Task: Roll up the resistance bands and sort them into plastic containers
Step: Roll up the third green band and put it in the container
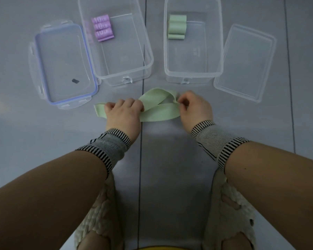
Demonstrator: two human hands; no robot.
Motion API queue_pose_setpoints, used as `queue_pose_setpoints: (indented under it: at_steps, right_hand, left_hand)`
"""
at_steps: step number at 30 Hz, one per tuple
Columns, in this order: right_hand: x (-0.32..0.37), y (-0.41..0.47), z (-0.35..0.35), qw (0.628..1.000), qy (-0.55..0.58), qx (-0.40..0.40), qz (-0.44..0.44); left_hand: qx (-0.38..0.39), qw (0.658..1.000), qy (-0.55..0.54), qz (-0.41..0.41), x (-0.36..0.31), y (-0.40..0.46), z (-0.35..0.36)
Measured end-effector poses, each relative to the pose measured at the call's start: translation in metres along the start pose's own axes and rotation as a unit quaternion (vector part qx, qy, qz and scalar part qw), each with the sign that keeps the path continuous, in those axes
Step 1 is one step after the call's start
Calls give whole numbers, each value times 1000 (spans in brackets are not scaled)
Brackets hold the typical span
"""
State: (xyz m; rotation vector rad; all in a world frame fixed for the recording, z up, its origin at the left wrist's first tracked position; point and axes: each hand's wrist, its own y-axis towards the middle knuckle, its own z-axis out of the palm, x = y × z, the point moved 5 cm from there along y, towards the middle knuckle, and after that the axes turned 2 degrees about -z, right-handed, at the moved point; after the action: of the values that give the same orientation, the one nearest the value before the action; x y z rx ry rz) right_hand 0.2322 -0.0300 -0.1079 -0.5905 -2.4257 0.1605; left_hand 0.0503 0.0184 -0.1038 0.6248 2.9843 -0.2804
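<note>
A pale green resistance band (159, 110) lies twisted and unrolled on the grey floor in front of me. My left hand (124, 114) grips its left part with curled fingers. My right hand (195, 107) pinches its right end near a fold. Two clear plastic containers stand beyond. The left container (148, 56) holds three rolled purple bands (102, 29) marked 10 LB at its far left corner. The right container (219, 51) holds three rolled green bands (177, 27) at its far left corner.
A clear lid with a blue seal (61, 67) lies left of the left container, with a dark speck on it. A plain clear lid (245, 62) lies right of the right container. My feet in fuzzy slippers (229, 210) are below my arms.
</note>
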Motion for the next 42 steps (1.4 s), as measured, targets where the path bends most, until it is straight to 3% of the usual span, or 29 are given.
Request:
queue_pose_setpoints:
  at_steps: [3,12,23,32,42]
  right_hand:
    - [-11,-4,-10,995,81,-32,50]
    - [-1,0,-7,979,189,-46,54]
    - [5,1,-8,993,115,-20,10]
    - [4,-1,-9,998,58,-22,10]
    - [3,0,-11,992,115,-56,13]
  left_hand:
    - [21,1000,-1,-16,1,-5,5]
    - [32,998,-37,-25,-9,6,1]
    - [-15,990,-138,-40,-2,10,-9]
    - [12,986,-163,-33,-1,5,-6]
    - [15,982,-186,-13,-4,3,-4]
